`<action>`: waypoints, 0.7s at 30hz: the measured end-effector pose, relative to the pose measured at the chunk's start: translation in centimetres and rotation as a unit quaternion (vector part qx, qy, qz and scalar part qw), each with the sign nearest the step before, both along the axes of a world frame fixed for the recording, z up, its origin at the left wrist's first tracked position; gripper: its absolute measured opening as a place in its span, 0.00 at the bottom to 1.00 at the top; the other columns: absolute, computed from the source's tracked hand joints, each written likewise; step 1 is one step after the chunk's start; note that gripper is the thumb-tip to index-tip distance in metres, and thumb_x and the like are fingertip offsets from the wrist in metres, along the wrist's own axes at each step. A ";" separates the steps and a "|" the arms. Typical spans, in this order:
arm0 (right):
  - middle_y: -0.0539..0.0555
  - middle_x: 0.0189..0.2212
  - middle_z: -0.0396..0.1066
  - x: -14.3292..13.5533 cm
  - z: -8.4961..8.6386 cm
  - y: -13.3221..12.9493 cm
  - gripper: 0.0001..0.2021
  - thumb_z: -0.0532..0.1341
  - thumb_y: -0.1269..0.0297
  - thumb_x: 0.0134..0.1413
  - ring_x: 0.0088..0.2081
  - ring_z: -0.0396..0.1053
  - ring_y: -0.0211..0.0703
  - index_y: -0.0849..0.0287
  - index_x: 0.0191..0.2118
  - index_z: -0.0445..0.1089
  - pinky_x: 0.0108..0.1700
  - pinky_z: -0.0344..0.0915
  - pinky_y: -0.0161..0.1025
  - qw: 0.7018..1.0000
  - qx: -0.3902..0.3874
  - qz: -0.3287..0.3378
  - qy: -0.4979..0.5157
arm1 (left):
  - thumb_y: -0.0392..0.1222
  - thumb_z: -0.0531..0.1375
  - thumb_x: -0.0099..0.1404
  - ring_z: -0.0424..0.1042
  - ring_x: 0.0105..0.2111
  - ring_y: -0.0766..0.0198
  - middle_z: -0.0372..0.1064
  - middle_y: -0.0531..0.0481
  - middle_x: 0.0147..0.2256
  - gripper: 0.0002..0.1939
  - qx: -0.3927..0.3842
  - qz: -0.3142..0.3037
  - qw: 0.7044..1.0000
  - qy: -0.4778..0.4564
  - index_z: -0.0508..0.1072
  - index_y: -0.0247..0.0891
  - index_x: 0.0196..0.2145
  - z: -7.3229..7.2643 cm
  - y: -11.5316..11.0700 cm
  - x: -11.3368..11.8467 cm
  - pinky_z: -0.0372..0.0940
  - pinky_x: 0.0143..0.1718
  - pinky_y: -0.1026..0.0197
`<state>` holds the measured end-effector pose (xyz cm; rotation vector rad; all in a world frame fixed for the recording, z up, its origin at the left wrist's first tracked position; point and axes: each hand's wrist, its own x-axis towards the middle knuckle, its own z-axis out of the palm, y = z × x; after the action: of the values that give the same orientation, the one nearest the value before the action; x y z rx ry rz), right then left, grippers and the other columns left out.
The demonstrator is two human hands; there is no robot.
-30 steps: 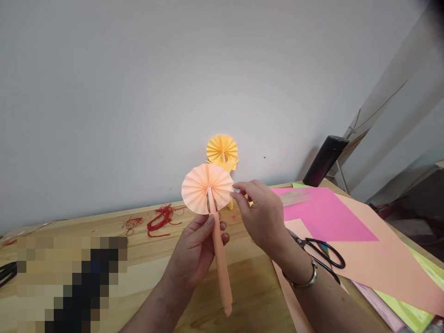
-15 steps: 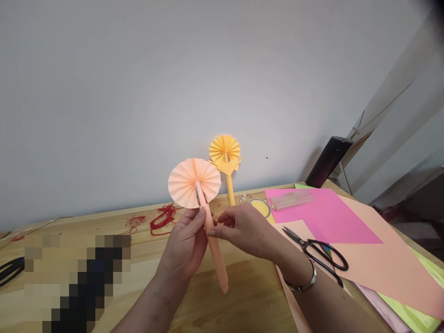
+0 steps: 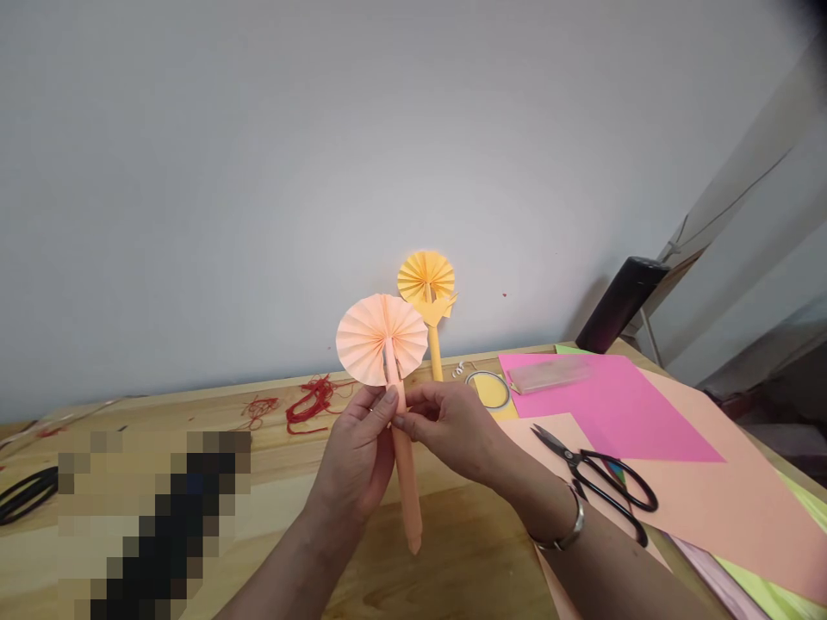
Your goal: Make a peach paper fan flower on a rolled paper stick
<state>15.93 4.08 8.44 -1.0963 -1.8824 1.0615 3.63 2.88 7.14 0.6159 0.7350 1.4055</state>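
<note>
A peach paper fan (image 3: 382,337), pleated into a round head on a rolled paper handle, is held up in front of me above the table. My left hand (image 3: 362,439) is closed around the upper handle, thumb pressed on its front. My right hand (image 3: 452,428) pinches the same handle from the right, just below the fan's head, with fingertips against the paper. Behind it, a yellow-orange paper fan (image 3: 426,277) leans upright against the wall, with a heart-shaped piece on its stem.
Black-handled scissors (image 3: 600,482) lie on peach paper (image 3: 704,508) at the right, near a pink sheet (image 3: 620,422). A roll of tape (image 3: 488,390), red cord (image 3: 314,405) and a black cylinder (image 3: 620,303) are along the back. The left foreground is pixelated.
The peach fan has turned more upright and appears slightly farther right in view. My right fingertips have closed in on the handle. The whole view has shifted slightly.
</note>
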 end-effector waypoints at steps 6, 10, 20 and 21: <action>0.51 0.24 0.72 -0.2 -0.1 -0.1 0.11 0.56 0.61 0.54 0.27 0.68 0.38 0.60 0.31 0.74 0.28 0.62 0.33 1.000 -0.009 -0.010 0.002 | 0.38 0.62 0.56 0.73 0.32 0.61 0.73 0.50 0.29 0.05 0.003 -0.014 1.000 0.018 0.72 0.36 0.32 -0.1 -0.1 0.0 0.66 0.35 0.59; 0.51 0.25 0.72 -0.3 -0.2 -0.1 0.11 0.57 0.61 0.53 0.27 0.69 0.38 0.61 0.30 0.72 0.27 0.62 0.33 1.000 -0.009 -0.025 0.007 | 0.39 0.62 0.57 0.73 0.33 0.62 0.73 0.50 0.31 0.07 0.036 0.024 0.997 0.057 0.71 0.35 0.34 0.0 0.1 -0.4 0.66 0.35 0.60; 0.50 0.25 0.72 -0.8 0.1 -0.6 0.08 0.57 0.62 0.52 0.26 0.66 0.35 0.60 0.28 0.68 0.25 0.57 0.31 0.996 0.017 -0.089 -0.021 | 0.38 0.64 0.55 0.74 0.34 0.64 0.73 0.53 0.30 0.09 0.126 0.209 0.932 0.266 0.67 0.40 0.34 0.3 0.0 -1.1 0.66 0.37 0.63; 0.50 0.25 0.72 -0.9 0.1 -0.6 0.08 0.57 0.62 0.53 0.26 0.66 0.35 0.60 0.28 0.68 0.25 0.57 0.31 0.995 0.022 -0.093 -0.029 | 0.38 0.64 0.55 0.73 0.35 0.64 0.73 0.52 0.31 0.10 0.129 0.215 0.927 0.280 0.69 0.40 0.35 0.2 -0.1 -1.0 0.66 0.38 0.64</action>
<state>15.03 3.44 8.49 -1.2616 -1.7990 0.8875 2.59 2.83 7.38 1.1418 1.2028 1.7679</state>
